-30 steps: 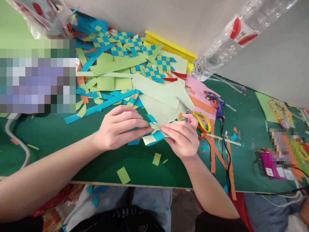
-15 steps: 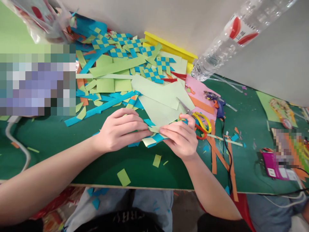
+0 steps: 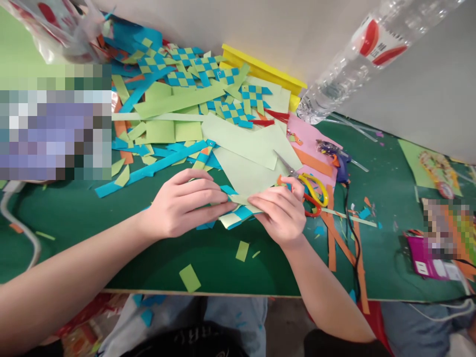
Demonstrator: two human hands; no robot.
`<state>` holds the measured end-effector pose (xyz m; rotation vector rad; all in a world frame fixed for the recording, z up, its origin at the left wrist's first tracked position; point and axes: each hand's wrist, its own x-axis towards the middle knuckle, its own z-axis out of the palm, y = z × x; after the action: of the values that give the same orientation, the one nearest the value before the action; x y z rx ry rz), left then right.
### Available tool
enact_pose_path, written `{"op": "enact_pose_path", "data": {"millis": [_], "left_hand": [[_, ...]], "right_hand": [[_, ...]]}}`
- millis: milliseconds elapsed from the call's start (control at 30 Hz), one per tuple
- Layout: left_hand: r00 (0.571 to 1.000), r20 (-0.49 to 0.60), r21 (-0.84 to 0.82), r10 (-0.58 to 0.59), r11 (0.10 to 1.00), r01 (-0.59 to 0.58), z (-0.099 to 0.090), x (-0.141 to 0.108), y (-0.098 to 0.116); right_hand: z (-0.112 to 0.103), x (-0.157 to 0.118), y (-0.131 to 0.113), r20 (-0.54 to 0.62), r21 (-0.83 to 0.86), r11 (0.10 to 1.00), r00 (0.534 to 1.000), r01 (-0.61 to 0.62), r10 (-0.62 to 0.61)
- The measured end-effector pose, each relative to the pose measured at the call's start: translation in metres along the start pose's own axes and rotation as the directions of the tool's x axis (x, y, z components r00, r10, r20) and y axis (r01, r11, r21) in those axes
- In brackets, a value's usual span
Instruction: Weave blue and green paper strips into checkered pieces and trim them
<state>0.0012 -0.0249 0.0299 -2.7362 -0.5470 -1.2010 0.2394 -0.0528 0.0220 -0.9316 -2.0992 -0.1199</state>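
Between my two hands is a small piece of woven blue and light-green paper strips (image 3: 238, 214), held just above the green table. My left hand (image 3: 189, 202) pinches its left side, fingertips closed on the paper. On the right edge, my right hand (image 3: 280, 210) grips it between thumb and fingers. The fingers hide much of the piece. Scissors with yellow and orange handles (image 3: 314, 187) lie just beyond my right hand, on pale green sheets (image 3: 247, 148). Several finished woven paper fish (image 3: 232, 113) lie in the heap behind.
Blue strips (image 3: 156, 168) and green scraps (image 3: 190, 277) litter the table. A clear plastic bottle (image 3: 345, 69) leans at the back right, near a blue glue gun (image 3: 342, 168) with a black cord. Orange strips (image 3: 330, 243) lie right. A purple box (image 3: 424, 258) sits far right.
The view has shifted slightly. Both hands keep nearly the same grip on the woven paper, with only slight finger movement.
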Motion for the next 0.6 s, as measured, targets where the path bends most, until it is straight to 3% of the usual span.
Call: {"op": "enact_pose_path", "data": {"millis": [167, 367, 600], "left_hand": [[0.998, -0.011, -0.027, -0.056, 0.998, 0.056, -0.0011, 0.0051, 0.0021], [0.999, 0.000, -0.017, -0.040, 0.999, 0.040, -0.0012, 0.0047, 0.0018], [1.000, -0.004, 0.055, -0.006, 0.998, 0.006, -0.0044, 0.0056, 0.0008]], "right_hand": [[-0.0020, 0.0026, -0.0044, -0.006, -0.008, 1.000, 1.000, -0.001, 0.001], [-0.0007, 0.0003, -0.0041, -0.022, 0.000, 1.000, 0.999, 0.030, -0.029], [-0.0024, 0.0053, 0.0000, 0.075, 0.109, 0.994, 0.997, -0.025, 0.017]]}}
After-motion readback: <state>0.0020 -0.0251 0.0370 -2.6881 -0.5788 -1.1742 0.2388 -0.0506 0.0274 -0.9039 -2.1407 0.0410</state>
